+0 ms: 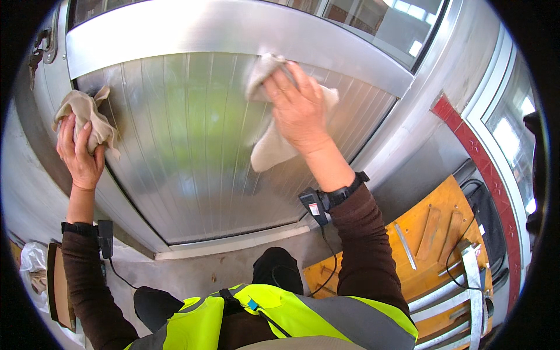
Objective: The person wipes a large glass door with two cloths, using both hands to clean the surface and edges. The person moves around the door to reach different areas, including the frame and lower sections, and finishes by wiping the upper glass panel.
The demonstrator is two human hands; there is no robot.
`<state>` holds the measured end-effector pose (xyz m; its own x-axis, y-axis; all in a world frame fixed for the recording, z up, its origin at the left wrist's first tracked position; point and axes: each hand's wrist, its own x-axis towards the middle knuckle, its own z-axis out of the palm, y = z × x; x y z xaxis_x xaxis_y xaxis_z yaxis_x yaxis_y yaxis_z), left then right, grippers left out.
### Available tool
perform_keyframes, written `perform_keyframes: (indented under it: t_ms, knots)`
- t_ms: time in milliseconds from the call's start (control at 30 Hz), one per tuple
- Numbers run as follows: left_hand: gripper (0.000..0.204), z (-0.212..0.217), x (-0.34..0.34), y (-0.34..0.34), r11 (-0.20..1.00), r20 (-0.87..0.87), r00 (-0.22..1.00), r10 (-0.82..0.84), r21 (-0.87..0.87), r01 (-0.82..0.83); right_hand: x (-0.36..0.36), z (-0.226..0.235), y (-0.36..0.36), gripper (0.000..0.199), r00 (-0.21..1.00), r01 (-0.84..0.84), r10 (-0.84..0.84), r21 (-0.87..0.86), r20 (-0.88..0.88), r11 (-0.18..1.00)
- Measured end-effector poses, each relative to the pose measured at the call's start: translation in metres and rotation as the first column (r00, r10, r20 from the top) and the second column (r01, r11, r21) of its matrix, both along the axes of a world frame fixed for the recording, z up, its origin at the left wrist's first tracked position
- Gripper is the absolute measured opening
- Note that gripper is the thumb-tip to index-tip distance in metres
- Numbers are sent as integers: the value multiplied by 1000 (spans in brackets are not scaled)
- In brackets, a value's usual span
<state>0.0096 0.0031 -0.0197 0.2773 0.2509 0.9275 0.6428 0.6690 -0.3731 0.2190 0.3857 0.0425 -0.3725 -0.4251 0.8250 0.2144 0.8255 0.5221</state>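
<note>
Head view: left hand (81,153), fingers bent, gripping crumpled beige fabric cloth (87,112) near silver door frame's (116,204) left side; right hand (298,111), fingers partly bent, holding second beige cloth (272,150) (lower end flaring loose) against shiny ribbed metal door panel (181,186).

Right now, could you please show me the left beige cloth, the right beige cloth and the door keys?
Left beige cloth (88,108): head view, on its bunched middle.
Right beige cloth (272,148): head view, on its lower flap.
Door keys (36,59): head view, on the hanging bunch.
</note>
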Motion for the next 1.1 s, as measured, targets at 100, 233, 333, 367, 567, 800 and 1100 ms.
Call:
perform_keyframes:
  t_ms: [100, 233, 333, 367, 567, 800, 1100]
  knots:
    - [56, -1, -1, -1, 1000, 2, 1000, -6, -6, 6, 19, -3, 22, 38, 996, 64, -67, -45, -66, 997]
    - [57, -2, -1, 0, 1000, 16, 1000, -14, -3, 14, 50, -9, 47, 48, 975, 171, -204, -283, -92, 944]
    - [58, -3, 0, 2, 1000, 7, 1000, -9, 10, 9, 46, -17, 52, 54, 978, 24, -106, -407, -181, 913]
    - [58, -3, 0, 2, 1000, 6, 1000, -12, 12, 12, 39, -20, 50, 56, 973, -57, -45, -429, -225, 902]
    - [59, -3, 0, 2, 1000, 22, 1000, -19, 12, 19, -18, -38, -8, 56, 939, -222, 47, -494, -342, 841]
    - [57, -2, 0, 2, 999, 22, 999, -29, 14, 29, -33, -41, -47, 56, 984, -174, 175, -193, -9, 966]
    - [58, -8, 3, -1, 1000, 51, 998, -21, -8, 21, 23, -57, 47, 56, 996, -15, 45, -355, 77, 935]
